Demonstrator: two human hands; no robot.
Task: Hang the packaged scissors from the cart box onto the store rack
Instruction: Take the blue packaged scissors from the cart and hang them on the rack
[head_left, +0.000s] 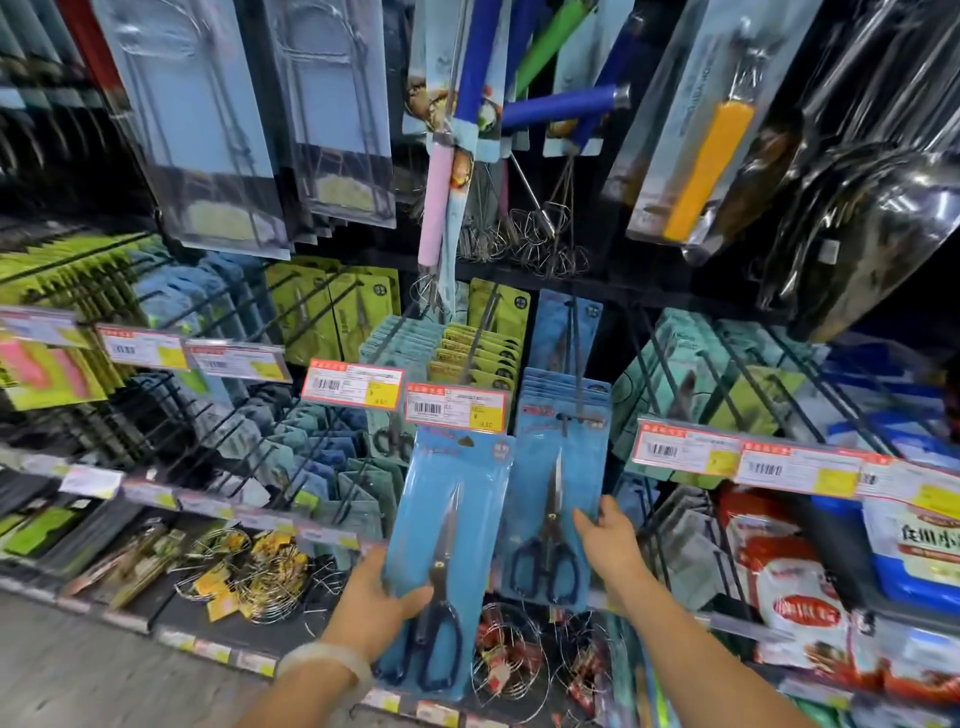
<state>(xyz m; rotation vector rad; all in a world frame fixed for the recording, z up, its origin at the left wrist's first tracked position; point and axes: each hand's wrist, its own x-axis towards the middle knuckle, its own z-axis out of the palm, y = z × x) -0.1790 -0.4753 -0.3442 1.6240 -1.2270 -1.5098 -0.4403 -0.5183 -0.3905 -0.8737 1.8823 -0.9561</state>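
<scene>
My left hand (376, 605) grips a blue carded pack of black-handled scissors (451, 504) by its lower left edge, holding it upright in front of the rack. Its top sits just under a price tag. To its right, an identical pack (558, 467) hangs on a black rack hook (576, 364), with several more packs stacked behind it. My right hand (610, 540) touches the right edge of that hanging pack, fingers spread along the card. The cart box is not in view.
Rows of hooks hold green and blue carded scissors (332, 317). Whisks (524, 234) and long utensil packs hang above. Price tags (457, 408) line the rail. Wire items (244, 571) lie on the lower shelf; bagged goods (795, 582) sit at right.
</scene>
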